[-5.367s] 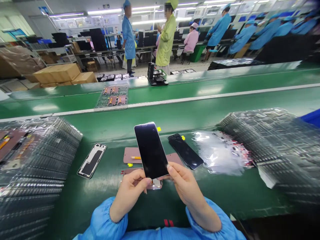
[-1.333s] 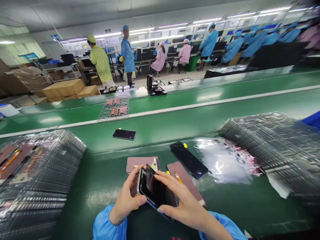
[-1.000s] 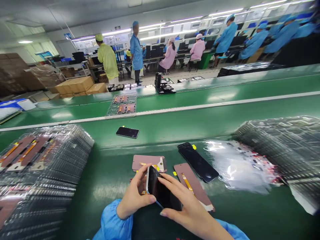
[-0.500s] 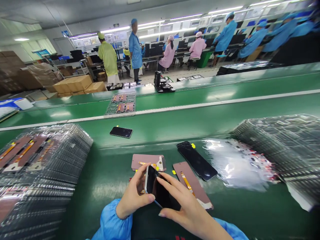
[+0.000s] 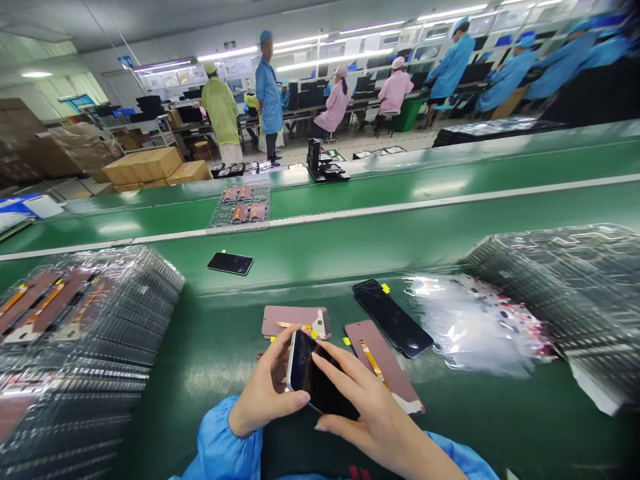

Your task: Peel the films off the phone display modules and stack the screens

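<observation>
A dark-screened smartphone (image 5: 323, 387) with a silvery edge is tilted up between my two hands. My left hand (image 5: 273, 380) wraps its left end, thumb along the lower edge. From the right, my right hand (image 5: 365, 407) grips it with fingers across the screen and the thumb at the near edge. Just beyond lies a pinkish-brown screen panel (image 5: 285, 320) with an orange flex cable. A second such panel (image 5: 385, 367) lies right of the phone, partly behind my right hand. Black screen panels (image 5: 393, 317) with a yellow tab rest further right.
Tall stacks of clear plastic trays stand at the left (image 5: 150, 293) and right (image 5: 565, 287). Clear plastic film sheets (image 5: 470, 327) lie by the right stack. Another phone (image 5: 231, 263) sits on the moving green belt (image 5: 320, 247). Co-workers (image 5: 270, 93) are in the background.
The phone on the belt has shifted left. My hands keep the same hold on the smartphone, with hardly any movement.
</observation>
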`<action>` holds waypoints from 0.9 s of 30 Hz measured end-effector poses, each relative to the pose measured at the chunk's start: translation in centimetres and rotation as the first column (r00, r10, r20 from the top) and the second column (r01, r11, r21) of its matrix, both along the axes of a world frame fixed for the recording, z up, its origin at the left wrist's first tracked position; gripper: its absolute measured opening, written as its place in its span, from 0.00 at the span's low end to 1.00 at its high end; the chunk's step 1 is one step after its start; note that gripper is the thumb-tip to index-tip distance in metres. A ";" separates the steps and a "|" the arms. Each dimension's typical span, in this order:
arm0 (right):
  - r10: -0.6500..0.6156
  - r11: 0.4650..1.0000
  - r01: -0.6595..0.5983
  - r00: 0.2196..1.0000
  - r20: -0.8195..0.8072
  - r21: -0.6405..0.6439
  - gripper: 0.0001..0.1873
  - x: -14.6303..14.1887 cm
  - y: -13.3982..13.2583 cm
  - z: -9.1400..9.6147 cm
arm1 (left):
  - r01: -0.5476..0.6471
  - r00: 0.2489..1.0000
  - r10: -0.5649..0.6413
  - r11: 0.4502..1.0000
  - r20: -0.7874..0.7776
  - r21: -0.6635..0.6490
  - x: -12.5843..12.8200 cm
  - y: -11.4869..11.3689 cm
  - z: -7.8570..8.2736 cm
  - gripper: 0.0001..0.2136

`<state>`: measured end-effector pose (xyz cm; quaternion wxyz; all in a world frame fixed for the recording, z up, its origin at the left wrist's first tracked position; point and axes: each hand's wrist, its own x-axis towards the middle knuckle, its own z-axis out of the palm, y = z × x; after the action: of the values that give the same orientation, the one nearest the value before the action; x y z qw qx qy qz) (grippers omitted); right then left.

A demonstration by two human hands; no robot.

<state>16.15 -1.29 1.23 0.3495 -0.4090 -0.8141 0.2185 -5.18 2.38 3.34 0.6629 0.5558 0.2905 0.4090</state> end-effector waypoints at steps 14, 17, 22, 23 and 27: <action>0.057 0.998 -0.057 0.998 0.034 0.025 0.43 -0.2 -0.1 0.4 | 0.052 0.998 -0.051 0.998 0.043 -0.020 -0.7 -0.3 -0.3 0.40; 0.061 0.996 -0.065 0.996 0.071 0.055 0.42 -0.2 -0.1 0.9 | 0.072 0.994 -0.069 0.997 0.080 -0.028 -0.7 -0.3 0.0 0.40; 0.057 0.988 -0.076 0.989 0.139 0.133 0.45 -0.3 0.0 2.2 | 0.066 0.989 -0.058 0.996 0.136 -0.053 -0.6 -0.3 0.3 0.39; 0.050 0.987 -0.071 0.988 0.146 0.145 0.43 -0.4 0.0 2.4 | 0.061 0.988 -0.051 0.996 0.147 -0.062 -0.5 -0.4 0.3 0.39; -0.024 0.979 0.000 0.993 0.117 0.202 0.36 -1.0 0.0 2.3 | 0.016 0.981 0.012 0.990 0.193 -0.142 -0.2 -0.7 -0.3 0.39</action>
<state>15.12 -1.26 3.52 0.3413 -0.3888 -0.8489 0.1080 -5.33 1.68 3.05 0.7265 0.4648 0.2528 0.4384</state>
